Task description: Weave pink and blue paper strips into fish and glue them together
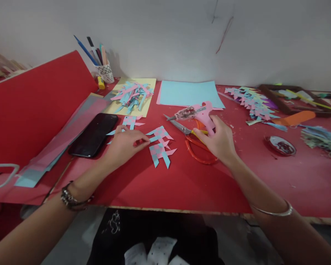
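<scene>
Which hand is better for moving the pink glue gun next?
The right hand, probably: it's at the handle of the pink glue gun, while the left hand is by the woven paper pieces.

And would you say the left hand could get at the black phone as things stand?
Probably yes: the black phone lies close beside the left hand, with nothing visible on top.

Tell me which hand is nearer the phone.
Left. The left hand is just right of the phone; the right hand is much farther right, holding the glue gun.
</scene>
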A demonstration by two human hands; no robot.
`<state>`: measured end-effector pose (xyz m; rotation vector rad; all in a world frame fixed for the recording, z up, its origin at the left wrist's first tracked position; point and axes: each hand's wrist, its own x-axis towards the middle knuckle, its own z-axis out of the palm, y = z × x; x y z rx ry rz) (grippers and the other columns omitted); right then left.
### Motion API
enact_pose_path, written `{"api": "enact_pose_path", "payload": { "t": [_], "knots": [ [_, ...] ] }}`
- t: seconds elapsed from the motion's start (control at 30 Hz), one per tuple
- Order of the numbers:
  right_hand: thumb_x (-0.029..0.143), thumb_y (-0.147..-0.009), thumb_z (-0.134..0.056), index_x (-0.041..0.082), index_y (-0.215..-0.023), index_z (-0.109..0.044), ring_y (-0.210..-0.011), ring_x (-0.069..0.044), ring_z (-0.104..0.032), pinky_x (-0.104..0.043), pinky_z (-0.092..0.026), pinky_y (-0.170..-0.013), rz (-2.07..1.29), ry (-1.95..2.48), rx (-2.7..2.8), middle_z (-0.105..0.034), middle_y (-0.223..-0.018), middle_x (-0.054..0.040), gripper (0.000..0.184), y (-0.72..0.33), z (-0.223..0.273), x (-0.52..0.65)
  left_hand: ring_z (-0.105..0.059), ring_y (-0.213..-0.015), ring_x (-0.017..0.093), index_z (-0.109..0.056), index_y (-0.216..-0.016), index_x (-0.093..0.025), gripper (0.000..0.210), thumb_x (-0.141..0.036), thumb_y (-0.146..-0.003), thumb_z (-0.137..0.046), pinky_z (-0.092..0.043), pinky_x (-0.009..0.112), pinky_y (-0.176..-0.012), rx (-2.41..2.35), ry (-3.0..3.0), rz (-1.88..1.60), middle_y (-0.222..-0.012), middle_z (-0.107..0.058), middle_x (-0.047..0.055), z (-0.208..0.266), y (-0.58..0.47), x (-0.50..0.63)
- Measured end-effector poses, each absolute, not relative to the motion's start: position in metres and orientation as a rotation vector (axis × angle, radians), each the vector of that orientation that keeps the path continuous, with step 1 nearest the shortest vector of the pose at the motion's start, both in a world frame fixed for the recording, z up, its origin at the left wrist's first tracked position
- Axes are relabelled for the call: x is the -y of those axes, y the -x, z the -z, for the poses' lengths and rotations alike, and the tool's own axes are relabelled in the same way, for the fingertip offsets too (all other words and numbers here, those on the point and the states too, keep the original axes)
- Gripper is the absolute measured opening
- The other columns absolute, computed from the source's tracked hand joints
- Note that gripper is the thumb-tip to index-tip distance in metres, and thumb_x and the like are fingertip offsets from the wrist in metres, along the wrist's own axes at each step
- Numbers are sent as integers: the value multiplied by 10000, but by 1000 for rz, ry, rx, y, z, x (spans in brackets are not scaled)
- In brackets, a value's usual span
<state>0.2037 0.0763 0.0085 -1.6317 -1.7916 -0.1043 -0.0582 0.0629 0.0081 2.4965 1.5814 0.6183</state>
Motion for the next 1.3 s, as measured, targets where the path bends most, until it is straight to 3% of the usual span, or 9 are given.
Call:
{"api": "enact_pose_path", "payload": {
  "t": [0.3,0.6,1.1,1.3],
  "knots": [
    [487,-695,-547,161,-1017,-551,-768,-243,-585,-369,-448,-642,105,1616,1832,-638,-926,-95,458,-204,-9,-76,-593,-654,157,-647,-740,-229,225,-353,-786,-464,-386,338,-776,-1541,-2412,-612,-792,-711,-2,0,55,-55],
    [498,-697,-542,161,-1032,-549,-828,-271,-586,-398,-456,-677,111,1626,1834,-633,-956,-109,475,-203,-8,-76,-560,-592,139,-654,-735,-190,215,-311,-770,-480,-384,239,-531,-1650,-2319,-603,-703,-673,16,1,51,-54],
    [500,-688,-549,148,-1047,-555,-865,-290,-581,-419,-457,-712,101,1630,1834,-626,-991,-126,502,-204,-7,-77,-597,-693,156,-679,-795,-205,242,-328,-779,-471,-422,241,-591,-1581,-2253,-615,-810,-684,27,-1,54,-48],
    [489,-682,-559,134,-1044,-554,-865,-292,-581,-415,-457,-716,68,1639,1830,-625,-977,-135,507,-203,-7,-77,-547,-610,126,-667,-799,-206,221,-322,-769,-481,-402,228,-552,-1551,-2229,-613,-760,-660,17,0,55,-49]
  ]
}}
